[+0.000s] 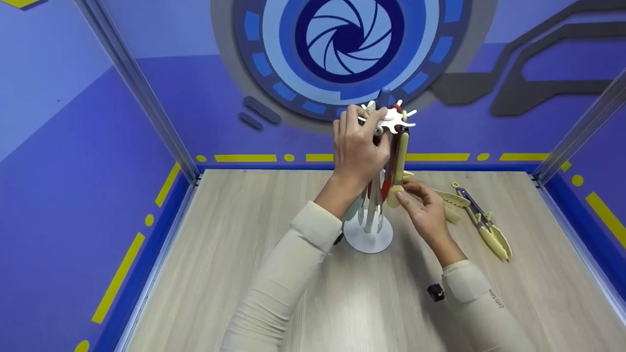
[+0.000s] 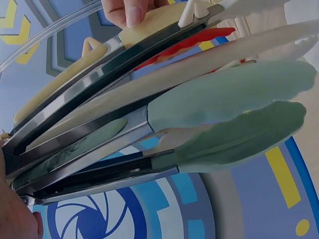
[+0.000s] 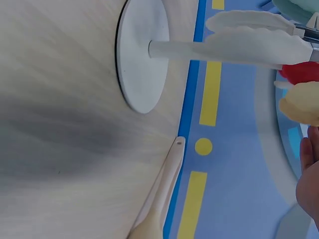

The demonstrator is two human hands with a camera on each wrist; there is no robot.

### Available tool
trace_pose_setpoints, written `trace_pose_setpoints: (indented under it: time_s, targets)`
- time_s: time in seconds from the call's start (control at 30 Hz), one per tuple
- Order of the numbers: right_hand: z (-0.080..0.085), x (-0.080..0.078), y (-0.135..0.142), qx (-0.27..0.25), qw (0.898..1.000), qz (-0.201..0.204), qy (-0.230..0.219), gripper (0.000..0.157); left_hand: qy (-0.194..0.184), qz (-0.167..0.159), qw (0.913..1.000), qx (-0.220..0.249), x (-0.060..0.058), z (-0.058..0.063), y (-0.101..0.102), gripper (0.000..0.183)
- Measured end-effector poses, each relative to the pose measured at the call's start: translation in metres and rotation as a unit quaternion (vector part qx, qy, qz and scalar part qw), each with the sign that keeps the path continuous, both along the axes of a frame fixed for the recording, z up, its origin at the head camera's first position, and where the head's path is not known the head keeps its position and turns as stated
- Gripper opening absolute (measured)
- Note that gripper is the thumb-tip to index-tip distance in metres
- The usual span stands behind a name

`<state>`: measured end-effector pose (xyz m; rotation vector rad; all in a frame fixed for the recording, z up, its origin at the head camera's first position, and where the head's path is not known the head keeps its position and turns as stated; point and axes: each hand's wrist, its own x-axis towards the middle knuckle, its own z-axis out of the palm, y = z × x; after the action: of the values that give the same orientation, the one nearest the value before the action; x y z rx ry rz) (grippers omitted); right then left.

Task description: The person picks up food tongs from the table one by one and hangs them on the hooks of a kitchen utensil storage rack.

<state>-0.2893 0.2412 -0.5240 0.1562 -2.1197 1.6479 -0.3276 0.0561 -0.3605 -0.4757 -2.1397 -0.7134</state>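
Note:
A white utensil stand has a round base (image 1: 369,239) and a spoked hook top (image 1: 395,122), with several tongs hanging from it. My left hand (image 1: 359,142) grips the stand's top, its thumb and fingers curled close around the hooks. Lower down on the right, my right hand (image 1: 428,210) pinches the pale yellow head of hanging yellow tongs (image 1: 402,154) between thumb and fingers. Beside them hang red tongs (image 1: 385,189), mostly hidden. Green tongs (image 2: 229,94) fill much of the left wrist view. White tongs (image 3: 249,45) overlap the stand's pole in the right wrist view.
On the table (image 1: 264,274), to the right, lie more yellow tongs (image 1: 503,244) with dark metal arms. A slotted pale yellow utensil (image 1: 455,199) lies behind my right hand. A pale-handled utensil (image 3: 172,164) rests close to the blue back wall. Metal posts mark the back corners.

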Motion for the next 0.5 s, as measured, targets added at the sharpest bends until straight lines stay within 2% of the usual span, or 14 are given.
trace_pose_setpoints:
  time_s: [0.13,0.27,0.4,0.5]
  targets:
    - [-0.003,0.0,0.007,-0.001,1.0,-0.015,0.005,0.017,-0.001,0.01,0.9999,0.002,0.001,-0.002,0.0,0.034]
    - [-0.009,-0.001,0.021,0.02,0.999,-0.04,0.025,0.013,-0.002,0.01,0.9999,0.007,0.0,-0.002,0.0,0.034]
    - [-0.016,-0.002,0.045,0.06,0.994,-0.095,0.021,0.014,-0.007,0.003,0.9999,0.013,0.0,-0.003,0.001,0.034]
    - [-0.022,-0.003,0.066,0.083,0.985,-0.15,0.0,0.019,-0.01,-0.001,0.9999,0.013,0.0,-0.003,0.002,0.034]
